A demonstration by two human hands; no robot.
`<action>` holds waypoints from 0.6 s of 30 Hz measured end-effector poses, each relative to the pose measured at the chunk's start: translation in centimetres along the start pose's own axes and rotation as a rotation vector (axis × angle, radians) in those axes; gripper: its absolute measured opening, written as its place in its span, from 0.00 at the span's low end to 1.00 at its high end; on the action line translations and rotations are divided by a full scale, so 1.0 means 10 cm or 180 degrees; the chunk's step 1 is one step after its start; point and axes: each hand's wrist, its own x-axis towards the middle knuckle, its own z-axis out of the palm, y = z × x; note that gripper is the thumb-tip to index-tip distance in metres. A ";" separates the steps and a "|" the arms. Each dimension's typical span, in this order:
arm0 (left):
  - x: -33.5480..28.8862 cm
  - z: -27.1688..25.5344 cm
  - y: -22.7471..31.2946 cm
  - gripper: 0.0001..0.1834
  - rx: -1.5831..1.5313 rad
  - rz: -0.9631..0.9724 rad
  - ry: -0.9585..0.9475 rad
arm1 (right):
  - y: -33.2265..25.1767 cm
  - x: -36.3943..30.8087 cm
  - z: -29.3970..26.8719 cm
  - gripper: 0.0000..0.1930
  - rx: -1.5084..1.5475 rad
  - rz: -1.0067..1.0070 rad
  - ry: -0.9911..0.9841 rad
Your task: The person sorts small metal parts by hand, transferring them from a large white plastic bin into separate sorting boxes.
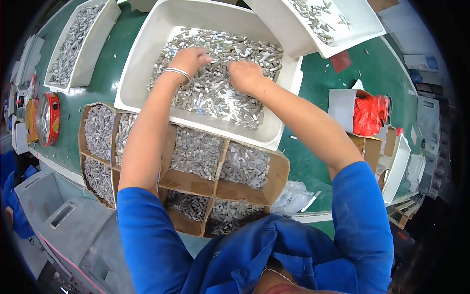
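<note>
A large white plastic tub point(134, 73) holds a loose spread of small grey and whitish tube-like pieces point(210, 95), some with a blue tint. Over the left part of this pile is my left hand point(188, 61), a bangle at its wrist, its fingers curled together. My right hand point(244, 76) rests low against the pieces to the right, fingers bent inward. What either hand pinches is too small or too hidden to make out. Nearer my body stands a divided cardboard box point(191, 182), its compartments filled with similar small grey pieces.
Another white bin point(93, 54) of such pieces stands at far left, and one more point(289, 29) overlaps the tub's far right corner. A red-rimmed round container point(49, 119) lies left. Red plastic point(369, 115) fills a carton at right. A clear bag point(292, 197) lies by the green table's near edge.
</note>
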 end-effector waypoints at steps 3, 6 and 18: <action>0.01 -0.11 0.00 0.09 -0.2664 -0.0969 -0.0092 | 0.01 0.02 0.05 0.15 0.0018 -0.0283 -0.0521; -0.03 -0.16 0.11 0.06 -0.3468 -0.0883 0.0076 | 0.00 -0.10 0.05 0.15 0.0218 -0.1024 -0.1444; 0.11 0.36 0.30 0.14 0.1192 -0.0520 -0.0179 | 0.30 0.03 -0.04 0.11 0.0971 0.0046 0.0249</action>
